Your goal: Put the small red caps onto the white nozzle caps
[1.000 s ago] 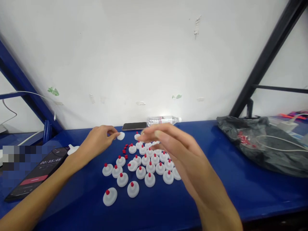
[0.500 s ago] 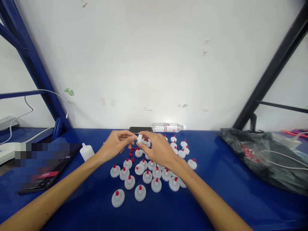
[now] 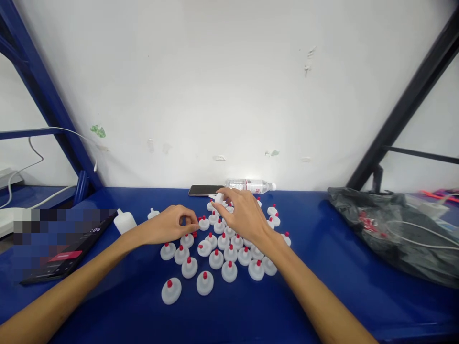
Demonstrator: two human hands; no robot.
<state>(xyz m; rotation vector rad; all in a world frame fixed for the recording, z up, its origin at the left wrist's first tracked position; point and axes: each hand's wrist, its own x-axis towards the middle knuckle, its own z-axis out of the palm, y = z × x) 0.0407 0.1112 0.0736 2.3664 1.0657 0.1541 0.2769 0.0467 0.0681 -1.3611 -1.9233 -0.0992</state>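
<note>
My right hand (image 3: 242, 212) pinches a white nozzle cap (image 3: 218, 197) above the group, its thin spout pointing left with no red tip on it. My left hand (image 3: 174, 223) is lowered to the table, thumb and fingertips together beside small loose red caps (image 3: 195, 234). Whatever those fingertips hold, if anything, is too small to make out. Around and below both hands stand several white nozzle caps with red tips, such as one round nozzle cap (image 3: 205, 284) at the front. My right hand and forearm hide some of them.
At left are a white squeeze bottle (image 3: 125, 222), another white nozzle piece (image 3: 153, 213) and a dark tablet (image 3: 68, 253). A phone (image 3: 205, 190) and a clear plastic bottle (image 3: 249, 186) lie by the wall. A black plastic bag (image 3: 387, 234) with red pieces lies at right.
My left hand has left the white nozzle cap and moved down to the loose red caps. My right hand still holds the nozzle cap, now slightly farther right and higher.
</note>
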